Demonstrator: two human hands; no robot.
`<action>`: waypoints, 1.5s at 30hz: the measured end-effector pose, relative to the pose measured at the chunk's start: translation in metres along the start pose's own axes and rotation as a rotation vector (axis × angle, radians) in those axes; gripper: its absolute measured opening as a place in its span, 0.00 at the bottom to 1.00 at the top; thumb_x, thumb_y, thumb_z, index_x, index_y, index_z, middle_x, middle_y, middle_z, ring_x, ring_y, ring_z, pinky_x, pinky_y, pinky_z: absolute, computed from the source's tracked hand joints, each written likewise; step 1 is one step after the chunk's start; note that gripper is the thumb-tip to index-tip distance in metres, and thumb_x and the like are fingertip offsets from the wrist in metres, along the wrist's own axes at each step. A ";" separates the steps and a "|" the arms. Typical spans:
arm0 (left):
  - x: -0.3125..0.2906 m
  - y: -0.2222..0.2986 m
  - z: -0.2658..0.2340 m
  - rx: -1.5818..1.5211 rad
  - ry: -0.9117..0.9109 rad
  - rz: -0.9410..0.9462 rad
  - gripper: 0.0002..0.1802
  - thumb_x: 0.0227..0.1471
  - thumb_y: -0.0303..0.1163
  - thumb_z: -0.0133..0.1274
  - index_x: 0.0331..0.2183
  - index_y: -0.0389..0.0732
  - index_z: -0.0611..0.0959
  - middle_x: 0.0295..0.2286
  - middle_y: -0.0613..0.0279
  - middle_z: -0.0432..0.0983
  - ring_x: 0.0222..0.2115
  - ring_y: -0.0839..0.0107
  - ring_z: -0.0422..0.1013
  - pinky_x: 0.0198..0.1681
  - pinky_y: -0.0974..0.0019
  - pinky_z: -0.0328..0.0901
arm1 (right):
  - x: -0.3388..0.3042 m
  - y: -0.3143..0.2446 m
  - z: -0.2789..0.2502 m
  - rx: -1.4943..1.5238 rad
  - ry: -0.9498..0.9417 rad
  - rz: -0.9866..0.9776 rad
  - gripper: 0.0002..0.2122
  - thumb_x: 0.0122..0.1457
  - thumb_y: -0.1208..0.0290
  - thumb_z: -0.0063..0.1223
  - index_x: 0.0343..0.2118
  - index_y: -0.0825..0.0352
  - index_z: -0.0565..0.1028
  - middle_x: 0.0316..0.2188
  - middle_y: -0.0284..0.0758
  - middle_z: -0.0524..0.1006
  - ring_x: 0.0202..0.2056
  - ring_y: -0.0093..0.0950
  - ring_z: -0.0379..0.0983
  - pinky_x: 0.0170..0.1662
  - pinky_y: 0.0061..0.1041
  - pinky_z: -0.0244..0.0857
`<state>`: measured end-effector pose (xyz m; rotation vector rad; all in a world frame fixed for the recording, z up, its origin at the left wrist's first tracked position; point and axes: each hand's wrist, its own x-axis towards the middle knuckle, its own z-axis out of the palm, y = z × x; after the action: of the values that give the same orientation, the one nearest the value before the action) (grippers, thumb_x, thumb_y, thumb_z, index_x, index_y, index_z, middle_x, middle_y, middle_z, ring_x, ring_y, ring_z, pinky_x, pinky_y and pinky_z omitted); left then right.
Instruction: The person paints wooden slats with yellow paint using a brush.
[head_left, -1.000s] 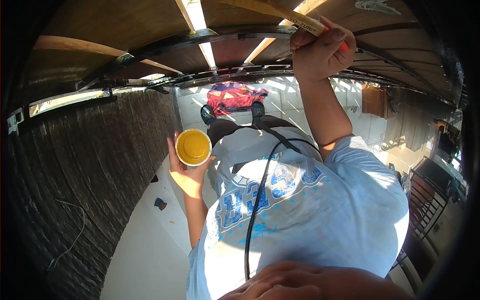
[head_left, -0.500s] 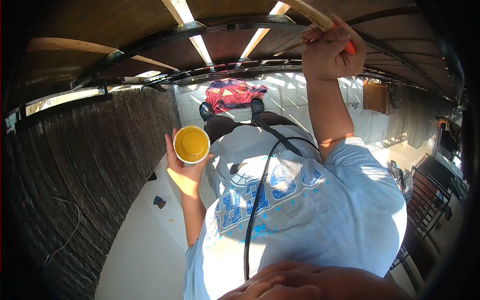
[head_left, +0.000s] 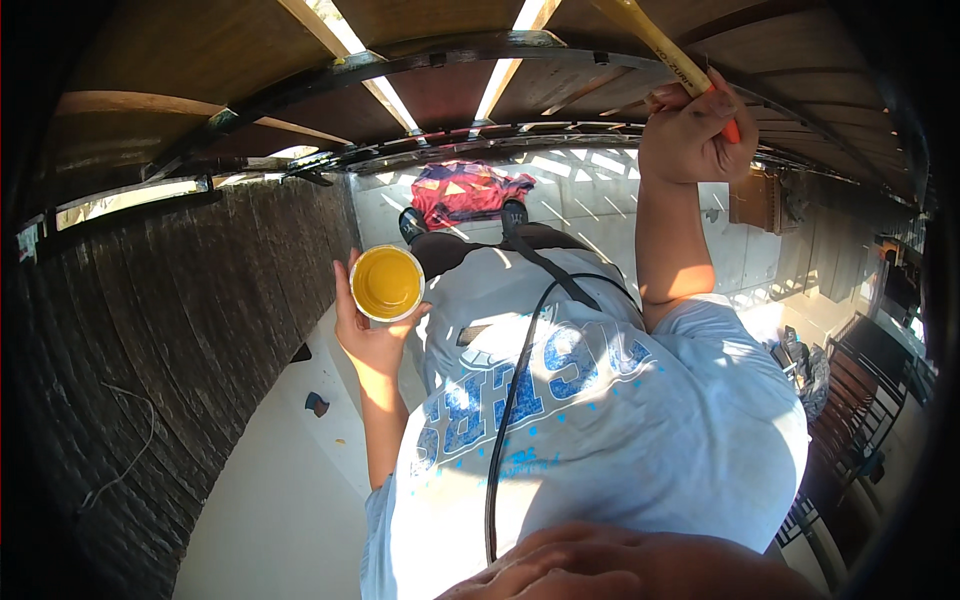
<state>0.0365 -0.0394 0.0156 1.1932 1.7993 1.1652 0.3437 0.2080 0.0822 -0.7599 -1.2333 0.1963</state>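
In my left hand (head_left: 372, 345) is a round cup (head_left: 387, 284) with a white rim and amber-yellow liquid inside. The fingers and thumb wrap its sides, and it sits in front of my waist. My right hand (head_left: 697, 135) is raised at the upper right, closed around a paintbrush (head_left: 655, 45) by its yellow handle, whose orange end pokes out by the palm. The brush's other end runs past the top edge, so its bristles are hidden. Close above that hand are dark brown boards (head_left: 590, 85).
Overhead, a dark metal bar (head_left: 450, 45) crosses the boards, with bright gaps between them. Dark wooden planks (head_left: 200, 300) rise on the left. A red patterned cloth (head_left: 470, 193) lies on the floor by my feet. At right stand a brown wooden box (head_left: 755, 200) and dark slatted furniture (head_left: 860, 390).
My right hand with the paintbrush has shifted right and slightly down in the picture. My left hand and the cup have stayed almost in place.
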 end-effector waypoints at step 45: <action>0.009 0.006 -0.003 0.001 -0.010 0.020 0.71 0.29 0.31 0.81 0.69 0.34 0.55 0.62 0.42 0.65 0.59 0.55 0.71 0.61 0.56 0.66 | 0.001 -0.012 0.038 0.179 -0.016 -0.043 0.08 0.69 0.78 0.48 0.42 0.78 0.76 0.20 0.47 0.80 0.19 0.30 0.79 0.24 0.26 0.75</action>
<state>0.0328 -0.0305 0.0221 1.2178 1.7842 1.1678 0.3068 0.2157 0.0950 -0.5777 -1.2279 0.2744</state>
